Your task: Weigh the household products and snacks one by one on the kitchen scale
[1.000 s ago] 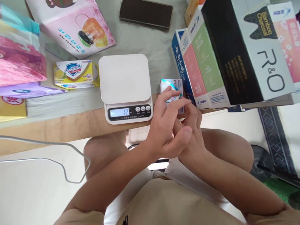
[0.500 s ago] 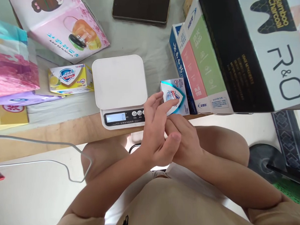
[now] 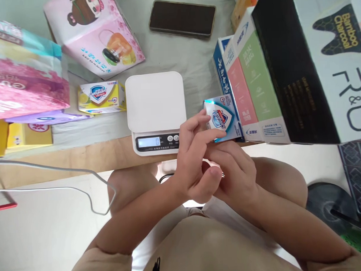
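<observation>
Blue-and-white Safeguard box (image 3: 223,117) lies near the wooden table edge (image 3: 80,156), with the white scale (image 3: 155,102) to its left and a blue carton (image 3: 221,69) just to its right; a light, even touch, with the fingers clear of the scale, would probably suit it best. Left hand (image 3: 193,160) reaches far and right, fingers loosely bent over the box's near-left part and thumb spread, gripping nothing visible, while the right hand (image 3: 237,165) sits just right of it, fingers partly hidden, so I cannot tell whether it holds anything.
</observation>
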Motion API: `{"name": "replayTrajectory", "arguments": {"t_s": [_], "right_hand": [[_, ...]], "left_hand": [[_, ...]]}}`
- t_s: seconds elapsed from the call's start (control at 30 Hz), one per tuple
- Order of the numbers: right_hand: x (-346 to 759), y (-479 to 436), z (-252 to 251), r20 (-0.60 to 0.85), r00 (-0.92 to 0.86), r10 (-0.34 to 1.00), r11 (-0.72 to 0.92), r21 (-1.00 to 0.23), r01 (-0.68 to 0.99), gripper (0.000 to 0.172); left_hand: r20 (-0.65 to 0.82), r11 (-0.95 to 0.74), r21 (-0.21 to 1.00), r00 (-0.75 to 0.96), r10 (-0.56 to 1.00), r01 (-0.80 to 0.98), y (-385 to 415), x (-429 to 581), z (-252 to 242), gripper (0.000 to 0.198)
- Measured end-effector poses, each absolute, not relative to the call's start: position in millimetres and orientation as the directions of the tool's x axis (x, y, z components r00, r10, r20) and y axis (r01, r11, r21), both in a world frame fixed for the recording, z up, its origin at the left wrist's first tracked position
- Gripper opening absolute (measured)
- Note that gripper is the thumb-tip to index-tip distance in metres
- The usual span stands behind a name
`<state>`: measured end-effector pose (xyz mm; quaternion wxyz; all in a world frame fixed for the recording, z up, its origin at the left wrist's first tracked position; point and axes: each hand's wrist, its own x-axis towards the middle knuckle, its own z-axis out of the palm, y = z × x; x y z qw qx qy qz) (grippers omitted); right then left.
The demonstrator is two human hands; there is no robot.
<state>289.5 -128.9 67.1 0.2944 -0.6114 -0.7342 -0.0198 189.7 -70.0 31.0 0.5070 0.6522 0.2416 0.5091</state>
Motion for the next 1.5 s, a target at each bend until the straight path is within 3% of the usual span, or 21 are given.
{"name": "replayTrajectory", "arguments": {"t_s": [0.1,0.2,0.37,0.47,0.57,0.7,0.8,0.93,1.17,1.5], "right_hand": [[284,-119,72,0.531,-0.085,0.843,0.346,-0.414,0.842,0.022],[276,-104,75,0.541,-0.102,0.835,0.387,-0.445,0.808,0.025],[261,-73,72,0.571,-0.095,0.815,0.395,-0.430,0.812,0.027],[244,-54,64,0.567,-0.090,0.819,0.369,-0.398,0.840,0.025],[224,-34,53,0.497,-0.075,0.864,0.312,-0.414,0.855,0.022],[201,-2,43,0.338,-0.067,0.939,0.221,-0.440,0.870,0.028],[188,25,47,0.136,-0.048,0.989,0.107,-0.459,0.882,0.034],[175,49,53,-0.006,-0.046,0.999,0.037,-0.505,0.862,0.039],[164,47,22,0.083,-0.073,0.994,0.100,-0.385,0.918,0.059],[159,46,16,0.159,-0.028,0.987,0.082,-0.345,0.935,0.057]], "left_hand": [[0.491,-0.445,0.868,0.240,0.838,-0.222,-62,182,33,0.042],[0.465,-0.434,0.880,0.162,0.871,-0.194,-49,165,34,0.042],[0.293,-0.288,0.944,0.007,0.956,-0.157,-27,122,34,0.032],[0.030,-0.048,0.979,-0.092,0.995,-0.199,-13,95,27,0.022],[-0.263,0.207,0.934,-0.166,0.950,-0.292,2,68,16,0.020],[-0.389,0.313,0.891,-0.197,0.900,-0.328,16,38,5,0.020],[-0.471,0.377,0.842,-0.185,0.862,-0.386,21,27,7,0.020],[-0.514,0.391,0.817,-0.229,0.827,-0.424,21,25,16,0.024],[-0.521,0.430,0.811,-0.156,0.839,-0.396,15,9,13,0.027],[-0.523,0.408,0.800,-0.177,0.834,-0.440,15,10,14,0.022]]}}
